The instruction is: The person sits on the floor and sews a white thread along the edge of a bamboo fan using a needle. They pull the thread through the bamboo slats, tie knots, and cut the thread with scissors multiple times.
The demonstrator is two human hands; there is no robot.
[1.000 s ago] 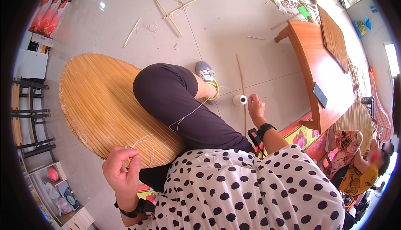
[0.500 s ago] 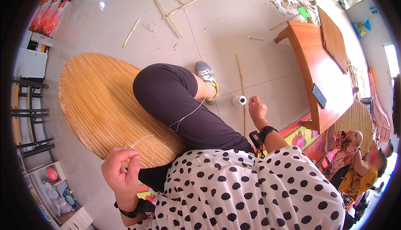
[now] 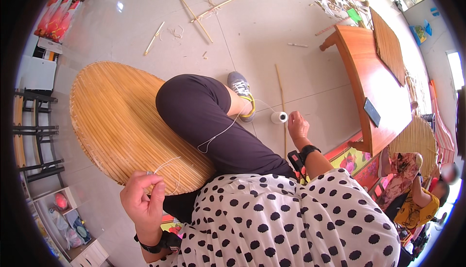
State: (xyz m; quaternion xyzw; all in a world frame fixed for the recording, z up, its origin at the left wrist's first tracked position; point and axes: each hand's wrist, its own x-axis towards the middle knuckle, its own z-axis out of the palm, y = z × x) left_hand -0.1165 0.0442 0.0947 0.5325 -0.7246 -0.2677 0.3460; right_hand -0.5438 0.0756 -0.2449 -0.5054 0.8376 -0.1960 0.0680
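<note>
The left hand (image 3: 142, 198) has its grip pinched on white thread (image 3: 168, 161) at the near edge of the straw panel (image 3: 116, 114), but whether the curled right hand (image 3: 298, 126), beside a white spool (image 3: 276, 117), holds anything one cannot tell.

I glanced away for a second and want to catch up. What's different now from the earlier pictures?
Very little: at the right edge, the co-worker has shifted and more of their reed sheet shows. No grip visibly changed. The left hand still pinches white thread by the oval reed panel; the right hand stays curled, appearing beside the white spool.
</note>
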